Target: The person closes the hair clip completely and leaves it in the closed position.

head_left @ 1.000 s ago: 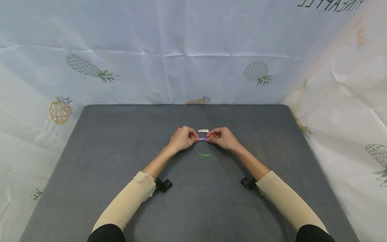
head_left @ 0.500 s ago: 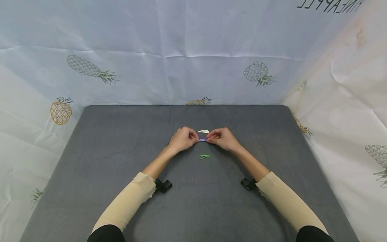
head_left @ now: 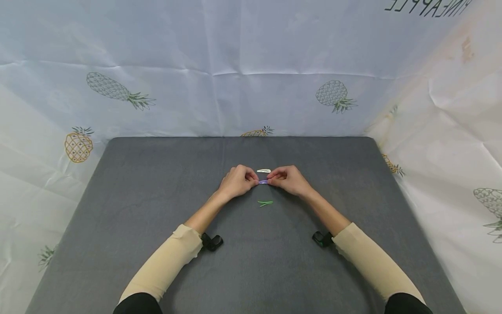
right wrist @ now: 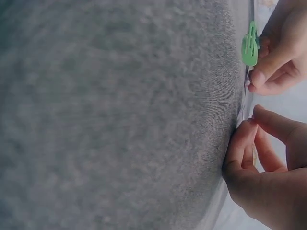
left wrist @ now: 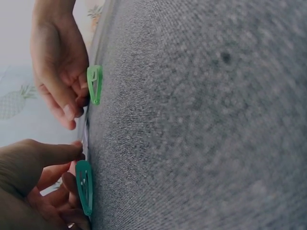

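My left hand [head_left: 255, 179] and right hand [head_left: 271, 179] meet at the middle of the grey table [head_left: 137, 196]. Each pinches one end of a small purple hair clip [head_left: 263, 181], held level just above the table. A cream clip [head_left: 264, 170] lies just beyond the hands. A green clip shape [head_left: 265, 203] lies just in front of them. The left wrist view shows a light green clip [left wrist: 94, 84] near the right hand [left wrist: 57, 62] and a darker teal clip [left wrist: 85, 187] by the left hand [left wrist: 43, 182]. In the right wrist view, the right hand's fingertips [right wrist: 242, 132] pinch beside the table surface.
Black wrist mounts sit on the table under each forearm, the left mount [head_left: 211, 241] and the right mount [head_left: 322, 238]. White sheets printed with pineapples [head_left: 333, 93] wall the table at the back and both sides.
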### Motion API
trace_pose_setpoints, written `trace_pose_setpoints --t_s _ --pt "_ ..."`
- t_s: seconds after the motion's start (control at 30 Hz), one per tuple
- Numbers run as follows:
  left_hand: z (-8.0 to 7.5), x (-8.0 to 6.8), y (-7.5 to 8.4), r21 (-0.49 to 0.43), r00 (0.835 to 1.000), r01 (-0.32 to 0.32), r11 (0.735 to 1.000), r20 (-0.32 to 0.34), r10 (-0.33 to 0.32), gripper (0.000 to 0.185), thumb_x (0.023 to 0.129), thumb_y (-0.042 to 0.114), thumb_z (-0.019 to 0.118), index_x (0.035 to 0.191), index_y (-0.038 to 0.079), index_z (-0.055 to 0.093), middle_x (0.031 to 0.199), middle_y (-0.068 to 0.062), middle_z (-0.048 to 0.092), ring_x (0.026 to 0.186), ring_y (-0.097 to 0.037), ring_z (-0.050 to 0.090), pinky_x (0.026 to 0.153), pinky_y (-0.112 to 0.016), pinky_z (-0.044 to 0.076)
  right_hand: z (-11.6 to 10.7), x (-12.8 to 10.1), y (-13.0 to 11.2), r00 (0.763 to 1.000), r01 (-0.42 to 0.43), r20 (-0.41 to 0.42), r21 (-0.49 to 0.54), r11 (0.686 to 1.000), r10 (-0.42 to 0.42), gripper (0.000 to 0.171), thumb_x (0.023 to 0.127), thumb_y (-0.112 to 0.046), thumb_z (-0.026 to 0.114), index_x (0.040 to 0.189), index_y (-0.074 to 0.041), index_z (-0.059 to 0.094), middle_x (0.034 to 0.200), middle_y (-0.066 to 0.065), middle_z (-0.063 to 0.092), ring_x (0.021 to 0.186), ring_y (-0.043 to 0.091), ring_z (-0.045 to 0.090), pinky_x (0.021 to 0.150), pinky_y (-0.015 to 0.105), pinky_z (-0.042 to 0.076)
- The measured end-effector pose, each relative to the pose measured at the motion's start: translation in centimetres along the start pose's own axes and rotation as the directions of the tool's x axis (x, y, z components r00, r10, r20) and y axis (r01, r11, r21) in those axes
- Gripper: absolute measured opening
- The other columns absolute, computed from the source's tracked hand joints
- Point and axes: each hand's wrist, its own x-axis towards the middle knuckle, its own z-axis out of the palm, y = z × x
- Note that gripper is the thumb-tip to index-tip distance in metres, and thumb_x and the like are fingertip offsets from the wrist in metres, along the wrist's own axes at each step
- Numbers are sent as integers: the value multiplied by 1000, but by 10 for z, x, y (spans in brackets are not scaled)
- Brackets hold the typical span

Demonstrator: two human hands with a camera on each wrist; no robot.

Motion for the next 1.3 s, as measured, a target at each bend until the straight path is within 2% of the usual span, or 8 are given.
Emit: trace_pose_setpoints --t_s 0.23,0.43,0.6,0.77,0.93,1.3 --pt "-5 0 -1 -56 1000 -27 998 15 28 9 99 14 79 94 9 84 87 -8 81 71 -13 68 65 -25 48 1 -1 -6 1000 9 -10 14 1000 -8 17 99 -11 79 110 2 81 99 21 80 76 10 71 70 18 55" --pt "-15 0 -3 -85 998 -55 995 -16 54 9 99 12 78 96 6 84 88 -11 81 74 -17 71 68 -25 50 3 2 -9 999 46 -10 11 999 -46 17 100 -11 78 111 2 81 99 22 80 80 18 75 71 21 57" --pt "-24 1 -6 -103 999 -44 994 -30 41 11 101 10 75 98 5 84 88 -12 82 75 -20 72 64 -25 43 6 7 -13 998 64 -12 -13 998 -64 17 101 -11 77 112 2 82 100 21 81 81 23 75 70 22 57" --pt "-29 2 -11 -94 998 -26 995 -56 21 10 101 13 77 100 7 85 90 -11 82 82 -25 73 68 -28 42 9 11 -17 996 92 -6 -13 996 -92 18 101 -10 77 112 3 82 100 22 81 82 28 77 70 22 58" --pt "-32 1 -16 -97 997 -19 995 -76 11 10 101 14 77 101 7 84 91 -12 81 85 -26 72 71 -30 43 13 16 -20 995 98 -6 -49 994 -98 16 100 -12 78 110 0 82 99 19 81 81 23 75 70 20 55" --pt "-44 2 -28 -118 997 16 993 -77 -25 14 102 13 74 102 4 84 94 -15 82 76 -19 67 70 -28 44 24 27 -28 996 85 -15 -113 990 -87 13 99 -15 79 107 -6 84 96 12 82 73 6 66 68 22 52"
